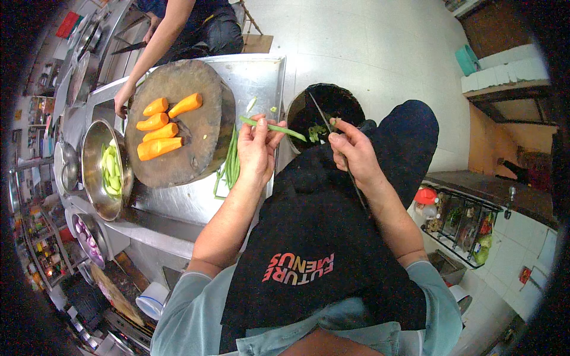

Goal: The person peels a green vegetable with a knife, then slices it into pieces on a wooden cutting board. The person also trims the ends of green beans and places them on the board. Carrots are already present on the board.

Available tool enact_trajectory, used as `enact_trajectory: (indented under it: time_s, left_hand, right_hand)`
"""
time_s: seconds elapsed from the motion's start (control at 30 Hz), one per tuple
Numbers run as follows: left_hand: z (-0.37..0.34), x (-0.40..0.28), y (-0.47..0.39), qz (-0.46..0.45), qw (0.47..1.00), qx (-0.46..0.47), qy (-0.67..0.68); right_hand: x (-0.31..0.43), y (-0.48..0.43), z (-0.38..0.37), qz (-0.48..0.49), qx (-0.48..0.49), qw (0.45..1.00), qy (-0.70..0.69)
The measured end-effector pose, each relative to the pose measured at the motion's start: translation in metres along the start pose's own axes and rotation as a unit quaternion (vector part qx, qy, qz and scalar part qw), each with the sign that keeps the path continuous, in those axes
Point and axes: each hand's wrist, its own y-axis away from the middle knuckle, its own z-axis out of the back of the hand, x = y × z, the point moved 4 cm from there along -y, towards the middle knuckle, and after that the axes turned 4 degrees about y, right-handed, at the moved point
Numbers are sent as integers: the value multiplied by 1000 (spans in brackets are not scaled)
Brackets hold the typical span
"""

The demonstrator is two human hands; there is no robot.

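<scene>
Between the fingers and thumb of my left hand point(259, 151) is a green bean point(276, 128), its far end pointing right over a dark waste bin point(331, 100). My right hand point(355, 151) grips a knife point(319, 109), the blade angled up and left above the bin. Green scraps point(317, 132) lie inside the bin. Beneath my left wrist, a bunch of green beans point(230, 162) rests on the metal table point(256, 73). Just left of it, a thick round wooden chopping block point(200, 147) carries several peeled carrots point(159, 149).
Left of the block stands a metal bowl point(89, 178) of sliced green vegetable point(111, 171). Farther down-left is a bowl of peeled purple onions point(87, 240). A co-worker's arm point(153, 58) reaches to the block's far side; their other hand point(152, 27) holds a knife point(130, 47).
</scene>
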Motion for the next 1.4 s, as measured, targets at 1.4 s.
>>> enact_trajectory:
  time_s: [1.4]
  left_hand:
    - [-29, 28, 23, 8, 996, 54, -75]
  right_hand:
    - [-3, 4, -18, -13, 77, 997, 18]
